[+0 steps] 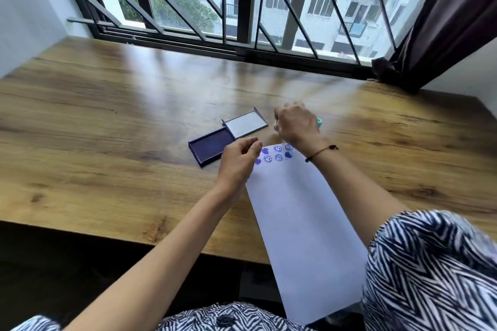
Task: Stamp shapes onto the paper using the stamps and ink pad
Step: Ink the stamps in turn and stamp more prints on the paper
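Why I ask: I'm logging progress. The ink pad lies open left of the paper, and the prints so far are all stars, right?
Not stars. The head view shows smiley faces and solid hearts at the paper's far end. The ink pad does lie open left of it.

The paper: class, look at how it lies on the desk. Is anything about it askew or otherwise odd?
Yes. The paper lies at a slant, and its near end hangs past the desk's front edge, over the person's lap. All the stamped shapes crowd its far end; the rest is blank.

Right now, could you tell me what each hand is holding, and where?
The left hand holds nothing. The right hand hides its grip; a teal stamp pokes out behind it, so I cannot tell.
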`<state>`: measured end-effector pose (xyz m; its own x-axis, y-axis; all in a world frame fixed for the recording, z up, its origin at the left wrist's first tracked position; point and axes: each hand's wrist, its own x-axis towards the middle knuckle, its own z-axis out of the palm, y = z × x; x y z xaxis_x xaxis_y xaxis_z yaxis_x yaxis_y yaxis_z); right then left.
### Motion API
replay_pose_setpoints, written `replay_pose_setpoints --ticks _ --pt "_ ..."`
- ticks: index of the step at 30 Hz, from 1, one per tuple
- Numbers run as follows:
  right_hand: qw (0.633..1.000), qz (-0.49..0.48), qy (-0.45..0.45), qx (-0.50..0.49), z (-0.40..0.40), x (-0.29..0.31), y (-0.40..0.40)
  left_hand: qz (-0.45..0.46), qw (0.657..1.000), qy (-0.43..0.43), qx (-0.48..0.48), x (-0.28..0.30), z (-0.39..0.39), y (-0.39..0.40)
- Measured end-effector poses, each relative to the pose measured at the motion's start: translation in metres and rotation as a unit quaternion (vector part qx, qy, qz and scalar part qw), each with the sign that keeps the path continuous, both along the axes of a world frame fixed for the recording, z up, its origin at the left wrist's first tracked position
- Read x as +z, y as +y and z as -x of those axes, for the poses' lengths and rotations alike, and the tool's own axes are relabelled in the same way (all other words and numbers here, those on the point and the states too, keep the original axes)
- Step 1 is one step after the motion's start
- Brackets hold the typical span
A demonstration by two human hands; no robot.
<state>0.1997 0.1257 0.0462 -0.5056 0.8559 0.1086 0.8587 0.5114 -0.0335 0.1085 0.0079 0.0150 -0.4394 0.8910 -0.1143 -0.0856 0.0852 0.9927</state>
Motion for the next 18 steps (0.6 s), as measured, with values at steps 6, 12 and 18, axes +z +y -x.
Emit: replay_pose_setpoints --ticks 6,12,18 --pt "0.998 0.032 -0.055 0.005 0.003 -0.007 0.007 0.003 1.0 0.007 0.005 -0.005 0.008 -0.004" --pt "0.993 0.059 -0.066 -0.076 -0.028 0.025 0.035 0.002 1.0 -0.016 0.001 -0.003 0.01 -0.002" --pt "0.997 0.014 -0.073 -0.038 -0.035 0.004 0.027 0.005 1.0 -0.023 -0.007 0.0 0.007 -0.001"
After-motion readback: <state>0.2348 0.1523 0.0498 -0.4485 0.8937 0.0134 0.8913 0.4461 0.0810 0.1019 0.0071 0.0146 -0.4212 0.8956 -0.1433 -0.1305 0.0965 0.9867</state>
